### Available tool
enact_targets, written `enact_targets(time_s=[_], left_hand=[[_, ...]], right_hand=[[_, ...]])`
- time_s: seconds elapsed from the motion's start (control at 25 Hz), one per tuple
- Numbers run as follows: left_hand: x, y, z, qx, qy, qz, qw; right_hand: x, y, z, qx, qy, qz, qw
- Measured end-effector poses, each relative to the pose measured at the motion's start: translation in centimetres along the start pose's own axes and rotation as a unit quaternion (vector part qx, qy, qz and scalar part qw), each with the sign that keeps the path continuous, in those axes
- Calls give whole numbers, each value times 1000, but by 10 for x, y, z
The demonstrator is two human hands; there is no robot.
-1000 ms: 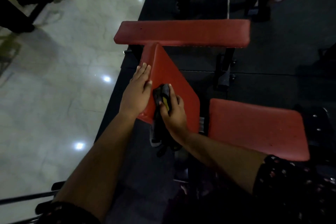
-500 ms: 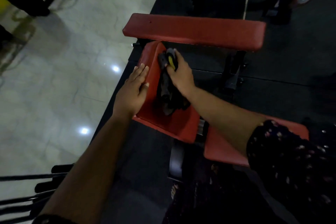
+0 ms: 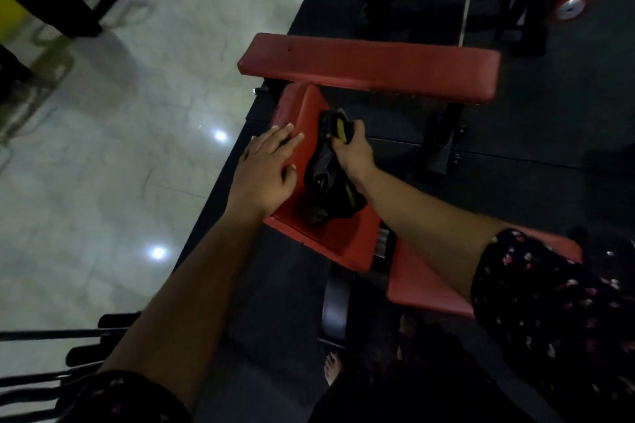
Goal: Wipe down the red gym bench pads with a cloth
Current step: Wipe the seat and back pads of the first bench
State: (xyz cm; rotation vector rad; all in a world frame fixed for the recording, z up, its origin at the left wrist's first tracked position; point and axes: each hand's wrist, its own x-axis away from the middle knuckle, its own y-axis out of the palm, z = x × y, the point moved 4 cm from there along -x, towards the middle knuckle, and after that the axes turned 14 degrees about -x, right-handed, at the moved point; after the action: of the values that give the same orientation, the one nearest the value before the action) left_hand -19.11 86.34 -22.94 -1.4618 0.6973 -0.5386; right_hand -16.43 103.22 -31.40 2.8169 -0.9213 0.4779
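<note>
With the left hand (image 3: 268, 175) flat on the tilted red pad (image 3: 343, 240) to steady it, the right hand (image 3: 354, 154), gripping the dark cloth (image 3: 328, 182) on the pad's upper face, should wipe in firm, overlapping strokes.

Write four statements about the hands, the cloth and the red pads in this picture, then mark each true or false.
1. The right hand grips a dark cloth with yellow on it. True.
2. The left hand holds a spray bottle. False: it lies flat on the left edge of the tilted pad and holds nothing.
3. The dark cloth lies on the long flat pad. False: it lies on the tilted pad, nearer the camera than the long flat pad.
4. A pale tiled floor lies to the left of the pads. True.
</note>
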Motion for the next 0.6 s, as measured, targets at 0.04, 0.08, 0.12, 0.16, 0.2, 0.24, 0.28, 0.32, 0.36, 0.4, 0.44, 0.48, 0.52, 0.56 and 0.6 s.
enact_targets(time_s=[0.04,0.08,0.12,0.16,0.2,0.24,0.28,0.32,0.36,0.4,0.44,0.48,0.52,0.56,0.6], left_hand=[[-1,2,0,4,-2,-15,1000],[-2,4,-1,10,-7,-22,1000],[-2,4,-1,14,-7,-23,1000],[-2,4,-1,17,-3,-22,1000],[-2,4,-1,19,0,-22,1000],[-2,4,-1,22,-2,-23,1000],[-3,3,-1,24,-5,-25,999],[-2,3,-2,27,-7,-27,999],[-2,3,-2,30,-9,-27,999],[-1,2,-2,32,-10,-26,999],[-1,2,-2,32,-10,-25,999],[-1,1,-1,31,-11,-21,999],[0,0,0,32,-12,-13,999],[0,-1,1,34,-13,-4,999],[1,-2,1,35,-14,2,999]], right_hand=[[12,2,7,9,0,6,1000],[23,5,16,16,0,6,1000],[37,8,23,11,3,0,1000],[54,10,31,-4,4,-2,1000],[73,12,35,-24,9,-6,1000],[90,16,38,-43,12,-12,999],[106,21,40,-53,11,-17,998],[122,27,43,-56,4,-24,998],[137,34,47,-46,-1,-28,999],[148,39,52,-30,-10,-29,999],[160,43,58,-8,-20,-31,999],[169,45,68,10,-22,-36,999],[178,45,79,23,-14,-45,999],[184,43,90,31,2,-56,998],[187,39,99,33,23,-59,997]])
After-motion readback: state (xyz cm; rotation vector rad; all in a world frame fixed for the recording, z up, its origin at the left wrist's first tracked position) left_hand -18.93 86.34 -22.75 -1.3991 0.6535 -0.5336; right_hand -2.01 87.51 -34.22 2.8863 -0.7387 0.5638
